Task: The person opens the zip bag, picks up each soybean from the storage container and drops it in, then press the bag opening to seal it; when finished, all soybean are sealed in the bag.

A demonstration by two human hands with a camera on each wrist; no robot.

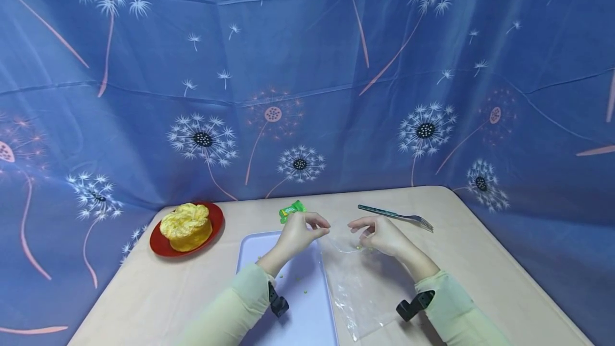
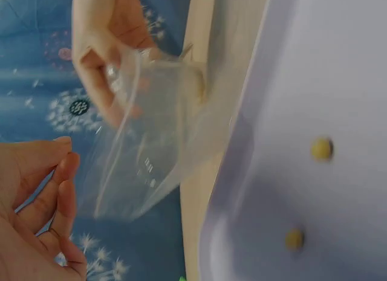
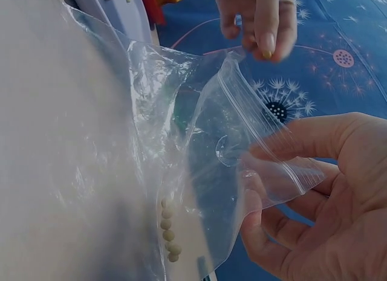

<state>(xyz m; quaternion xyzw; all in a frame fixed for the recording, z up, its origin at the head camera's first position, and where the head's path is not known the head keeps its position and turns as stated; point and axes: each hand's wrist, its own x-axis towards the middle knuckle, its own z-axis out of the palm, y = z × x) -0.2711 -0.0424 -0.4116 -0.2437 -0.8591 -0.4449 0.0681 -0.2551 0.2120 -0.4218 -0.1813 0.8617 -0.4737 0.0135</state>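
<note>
Blue cloth (image 1: 331, 57) hangs behind the table (image 1: 480, 276); a bag (image 1: 362, 303) runs near-to-far, right hand (image 1: 383, 235) pinching its far mouth, left hand (image 1: 299, 232) a bead (image 3: 266, 54).

- This is looking like a curtained tabletop recording set, the room beyond being hidden.
- A dandelion-print curtain (image 1: 307, 63) is hanging close behind the pale table (image 1: 499, 276).
- Black wrist cameras (image 1: 278, 304) are sitting at the cuffs (image 1: 257, 282).
- A fork (image 1: 396, 214) and plate (image 1: 218, 223) are adding household tableware.
</note>
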